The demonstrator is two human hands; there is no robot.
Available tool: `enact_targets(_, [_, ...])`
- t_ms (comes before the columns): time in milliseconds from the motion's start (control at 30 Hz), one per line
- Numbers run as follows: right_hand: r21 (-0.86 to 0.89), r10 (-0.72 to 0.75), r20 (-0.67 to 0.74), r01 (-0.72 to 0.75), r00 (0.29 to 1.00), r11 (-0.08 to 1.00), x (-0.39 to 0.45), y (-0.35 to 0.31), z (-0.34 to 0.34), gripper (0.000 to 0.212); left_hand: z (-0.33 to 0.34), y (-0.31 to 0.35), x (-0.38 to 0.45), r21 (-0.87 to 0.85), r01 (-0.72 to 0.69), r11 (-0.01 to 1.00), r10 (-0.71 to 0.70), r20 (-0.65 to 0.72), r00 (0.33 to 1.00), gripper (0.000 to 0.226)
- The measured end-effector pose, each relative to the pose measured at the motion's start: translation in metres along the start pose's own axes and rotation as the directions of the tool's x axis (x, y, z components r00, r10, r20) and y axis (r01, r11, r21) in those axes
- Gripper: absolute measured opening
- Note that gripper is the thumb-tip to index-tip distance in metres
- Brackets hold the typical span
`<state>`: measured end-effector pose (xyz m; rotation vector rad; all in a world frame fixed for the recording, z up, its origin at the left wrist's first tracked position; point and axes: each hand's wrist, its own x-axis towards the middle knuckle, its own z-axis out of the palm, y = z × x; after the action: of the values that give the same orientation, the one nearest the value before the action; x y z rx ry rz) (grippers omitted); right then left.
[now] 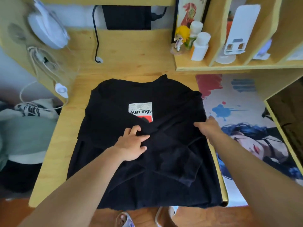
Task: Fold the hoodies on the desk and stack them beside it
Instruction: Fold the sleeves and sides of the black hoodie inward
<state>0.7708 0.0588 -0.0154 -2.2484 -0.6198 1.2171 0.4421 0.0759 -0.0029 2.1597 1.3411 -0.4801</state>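
Left hand (pixel 132 143) pinches a sleeve on the black hoodie (pixel 114 102); right hand (pixel 208 126) presses its side

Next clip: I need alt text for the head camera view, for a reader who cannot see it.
A black hoodie lies flat on a wooden desk, sleeves folded across its body, partly covering a "Warnings" print. The left hand pinches a sleeve fold at the middle; the right hand rests on the hoodie's right edge.

both forearms are bare, with no sleeves, watches or rings visible. the left hand (pixel 132 143) and right hand (pixel 209 126) wear no gloves.
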Motion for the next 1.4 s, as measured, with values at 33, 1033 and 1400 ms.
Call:
enact_targets(33, [0.147,0.017,0.052,-0.025,0.998,0.989,-0.003,-0.006,-0.001,0.063,0.001,0.003,0.002,0.004,0.022,1.0,-0.022,0.009,1.0,0.055])
enact_targets(1033, [-0.366,-0.351,0.286,0.44,0.892,0.82,-0.091,-0.16,0.187,0.045,-0.024,-0.057,-0.014,-0.919,0.338,0.203,-0.258,0.283,0.924,0.053])
enact_targets(1400, [-0.724,-0.08,0.685,0.689,0.724,0.036,-0.028,-0.242,0.208,0.059,-0.009,-0.074,0.007,-0.923,0.379,0.066,-0.275,0.349,0.896,0.039])
